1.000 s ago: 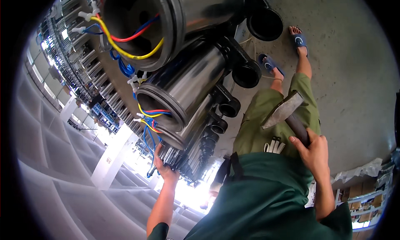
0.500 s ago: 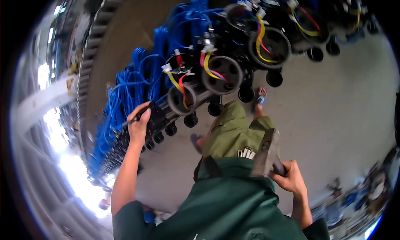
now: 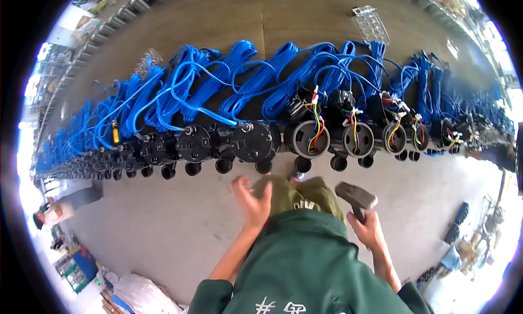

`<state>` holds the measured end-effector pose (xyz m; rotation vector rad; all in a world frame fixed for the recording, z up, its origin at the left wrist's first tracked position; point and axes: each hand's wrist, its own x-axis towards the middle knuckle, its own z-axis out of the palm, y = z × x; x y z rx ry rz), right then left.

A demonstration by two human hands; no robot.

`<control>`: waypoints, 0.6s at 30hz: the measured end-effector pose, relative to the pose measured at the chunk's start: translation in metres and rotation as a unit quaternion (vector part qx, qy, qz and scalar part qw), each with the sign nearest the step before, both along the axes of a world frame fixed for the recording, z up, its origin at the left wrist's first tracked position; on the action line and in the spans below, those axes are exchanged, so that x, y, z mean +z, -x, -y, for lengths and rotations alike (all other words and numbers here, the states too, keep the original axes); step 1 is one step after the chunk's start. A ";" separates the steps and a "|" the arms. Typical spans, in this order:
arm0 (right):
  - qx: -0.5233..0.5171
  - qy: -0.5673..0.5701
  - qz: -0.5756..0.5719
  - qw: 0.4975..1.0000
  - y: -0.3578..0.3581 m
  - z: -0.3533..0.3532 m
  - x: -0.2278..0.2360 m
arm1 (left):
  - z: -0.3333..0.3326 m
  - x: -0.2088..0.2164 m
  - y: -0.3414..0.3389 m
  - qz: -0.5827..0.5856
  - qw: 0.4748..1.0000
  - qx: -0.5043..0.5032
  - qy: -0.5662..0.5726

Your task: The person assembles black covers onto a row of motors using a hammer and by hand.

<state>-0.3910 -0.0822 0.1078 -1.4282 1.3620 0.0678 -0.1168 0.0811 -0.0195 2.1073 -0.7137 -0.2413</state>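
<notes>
My right hand [image 3: 368, 229] is wrapped round the handle of a hammer [image 3: 355, 196], its steel head raised above my fist. With fingers apart, my left hand [image 3: 254, 200] is in the air in front of my body, touching nothing. Just beyond it runs a row of black cylindrical housings along the table edge. The closed black end cap [image 3: 252, 143] lies nearest to that hand. Right of it, an open round housing [image 3: 308, 139] shows red, yellow and blue wires with white connectors. Coiled blue cables [image 3: 262, 77] lie behind the row.
The brown table [image 3: 327, 14] stretches away behind the coils, with a wire rack [image 3: 371, 24] on it. Short black tubes [image 3: 224, 164] jut out below the housings toward me. Another person [image 3: 59, 211] is at the far left. Assorted items [image 3: 463, 254] lie on the floor at the lower right.
My view has swung round to face the row squarely. My left hand has come off a black part at the row and opened in front of me. The hammer stays in my right hand.
</notes>
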 end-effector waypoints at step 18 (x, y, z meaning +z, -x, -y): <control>-0.026 0.000 0.071 0.997 -0.089 -0.047 -0.025 | 0.049 -0.127 -0.040 -0.349 0.935 -0.060 0.019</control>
